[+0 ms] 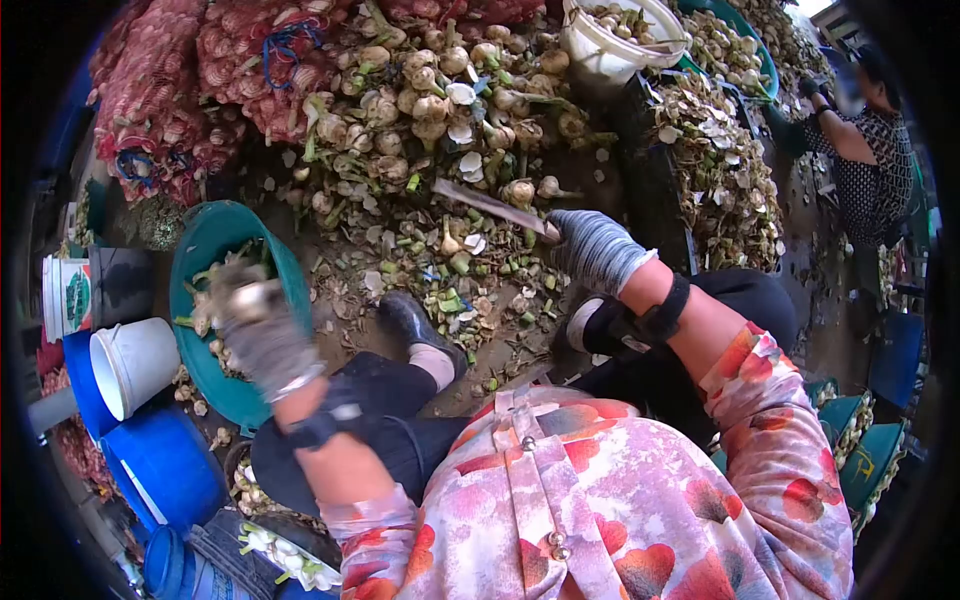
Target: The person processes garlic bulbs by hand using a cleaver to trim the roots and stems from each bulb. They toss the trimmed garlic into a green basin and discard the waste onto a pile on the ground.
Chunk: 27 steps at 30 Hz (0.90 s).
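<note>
My right hand (597,248), in a grey striped glove, is closed round the handle of a long knife (490,207), whose blade points up and left over the garlic pile (430,110). My left hand (265,335), gloved and smeared by motion, is over the green basin (200,375). A pale garlic bulb (255,296) shows at its fingers, though whether they grip it is unclear. More garlic with stems lies inside that basin. Cut stems and peelings (465,290) are scattered on the ground between my feet.
Red mesh sacks (150,90) of garlic stand at the back left. White (135,365) and blue (170,460) buckets are at the left. A black crate (650,160) of peelings and a white tub (615,50) stand at the right, with a person (865,150) beyond.
</note>
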### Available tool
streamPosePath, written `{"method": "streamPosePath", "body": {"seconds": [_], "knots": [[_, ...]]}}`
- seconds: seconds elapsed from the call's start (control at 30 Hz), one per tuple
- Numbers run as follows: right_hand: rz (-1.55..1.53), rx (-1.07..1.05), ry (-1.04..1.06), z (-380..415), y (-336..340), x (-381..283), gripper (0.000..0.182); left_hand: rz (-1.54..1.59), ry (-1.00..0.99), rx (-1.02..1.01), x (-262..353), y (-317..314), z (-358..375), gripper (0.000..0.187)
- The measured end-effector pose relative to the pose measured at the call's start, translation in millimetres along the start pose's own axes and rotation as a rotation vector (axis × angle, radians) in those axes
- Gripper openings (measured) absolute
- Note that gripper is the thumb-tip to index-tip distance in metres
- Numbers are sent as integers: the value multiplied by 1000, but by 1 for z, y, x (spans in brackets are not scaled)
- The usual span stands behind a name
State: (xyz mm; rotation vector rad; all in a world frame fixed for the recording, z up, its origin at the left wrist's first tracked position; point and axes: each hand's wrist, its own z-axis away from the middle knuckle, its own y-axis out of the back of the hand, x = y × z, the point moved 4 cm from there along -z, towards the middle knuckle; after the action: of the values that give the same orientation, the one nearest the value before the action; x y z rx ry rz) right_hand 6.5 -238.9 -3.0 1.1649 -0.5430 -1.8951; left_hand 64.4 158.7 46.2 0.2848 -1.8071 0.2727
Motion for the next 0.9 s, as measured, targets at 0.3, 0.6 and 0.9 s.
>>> {"method": "streamPosePath", "body": {"seconds": [0.3, 0.6, 0.9], "knots": [[-271, 121, 116, -4, 15, -21, 21, -1699, -495, -897, -244, -104, 36, 12], [-275, 48, -19, -12, 15, 6, 27, -1256, 422, -584, -322, -169, 118, 44], [9, -24, 61, -17, -2, 17, 26, -1109, -175, -1061, -344, -171, 160, 42]]}}
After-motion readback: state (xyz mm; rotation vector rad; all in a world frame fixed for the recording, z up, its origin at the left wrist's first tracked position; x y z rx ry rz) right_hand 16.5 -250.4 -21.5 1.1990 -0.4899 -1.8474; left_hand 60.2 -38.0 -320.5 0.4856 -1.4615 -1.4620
